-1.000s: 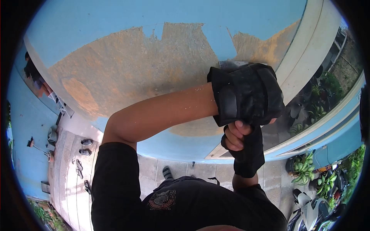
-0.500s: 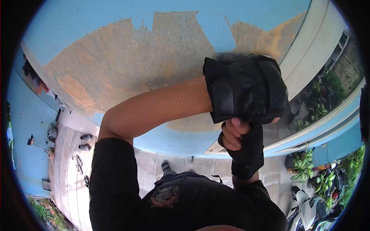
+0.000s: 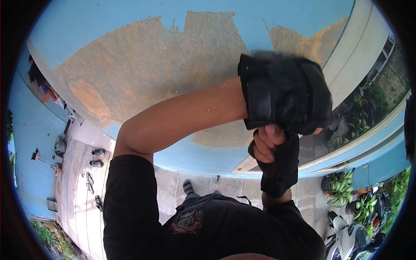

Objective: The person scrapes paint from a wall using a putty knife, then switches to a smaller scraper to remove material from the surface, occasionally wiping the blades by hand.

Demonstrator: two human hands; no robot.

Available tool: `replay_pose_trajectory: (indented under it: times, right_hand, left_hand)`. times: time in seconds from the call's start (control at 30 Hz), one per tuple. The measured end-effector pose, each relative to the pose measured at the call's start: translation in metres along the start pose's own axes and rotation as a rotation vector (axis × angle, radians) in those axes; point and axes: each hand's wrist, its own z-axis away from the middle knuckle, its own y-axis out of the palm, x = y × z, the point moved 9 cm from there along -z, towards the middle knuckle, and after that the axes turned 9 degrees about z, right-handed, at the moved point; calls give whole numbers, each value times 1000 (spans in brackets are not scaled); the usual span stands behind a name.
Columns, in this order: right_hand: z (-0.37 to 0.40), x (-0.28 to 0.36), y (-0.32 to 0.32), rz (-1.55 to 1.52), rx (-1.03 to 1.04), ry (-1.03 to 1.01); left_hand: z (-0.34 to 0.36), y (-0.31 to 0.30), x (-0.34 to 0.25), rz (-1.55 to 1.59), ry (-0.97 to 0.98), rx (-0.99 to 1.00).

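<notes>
My left hand point(image 3: 288, 95), in a black padded glove, reaches across in front of a blue wall point(image 3: 104, 26) with a large bare patch point(image 3: 143, 60) of grey-brown plaster. Its glove is slightly blurred and its fingers are turned away from me, so whatever it grips is hidden. Just below it is my right hand point(image 3: 266, 145), in a black fingerless glove, with bare fingers curled closed against the underside of the left glove. What those fingers hold cannot be made out. Small pale flecks dot my left forearm. Jagged edges of blue paint border the patch above the hands.
A window point(image 3: 359, 112) with a pale frame lies to the right. Potted plants point(image 3: 340, 188) and a parked motorbike point(image 3: 346, 236) stand at lower right. Shoes point(image 3: 97, 158) and sandals point(image 3: 89, 183) lie on the tiled floor at left, near a broom point(image 3: 43, 161). Another person point(image 3: 40, 80) is at far left.
Both hands have shifted slightly right in view, and the left has also moved a little up, together with a small shift of the whole scene. Their closed pose is the same.
</notes>
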Motion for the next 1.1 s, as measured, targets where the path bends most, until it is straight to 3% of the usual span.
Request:
replay_pose_trajectory:
  times: [0.03,0.07,0.13,0.17,0.23,0.3,0.33,0.4,0.6,0.7,0.73,0.8,0.87,0.9,0.97,1.1]
  right_hand:
    - [-3,8,0,34,-39,-61]
    - [-3,3,-1,24,-14,-27]
    - [9,-15,-16,-25,37,17]
    - [10,-15,-15,-44,29,38]
    - [11,-14,-14,-81,13,79]
    - [9,-6,5,-158,300,103]
    - [12,-8,5,-159,294,110]
    - [17,-13,-12,-131,54,73]
    - [12,-2,-4,-119,93,44]
    - [23,-13,-14,-123,44,90]
    - [20,-10,-11,-128,133,103]
    - [12,-5,-7,-108,49,88]
    - [10,-2,-15,-80,-34,65]
    - [13,-9,-18,-73,-12,60]
    - [14,-12,-18,-65,17,46]
    - [5,1,-12,-50,42,34]
  left_hand:
    - [1,8,7,8,2,-2]
    - [8,6,9,174,86,-157]
    - [10,23,15,126,-169,148]
    - [16,25,19,115,-176,146]
    - [29,27,32,655,-223,-92]
    - [23,19,21,534,-137,-95]
    - [21,21,17,368,-122,-46]
    - [17,19,8,207,-107,11]
    - [5,15,6,138,-58,-13]
    - [13,34,17,131,-122,59]
    - [15,24,20,177,-53,-54]
    - [17,12,14,237,6,-167]
    - [16,6,8,-17,28,-214]
    - [16,9,5,-6,24,-210]
    - [12,28,5,-80,-23,-17]
    - [9,6,7,58,35,-148]
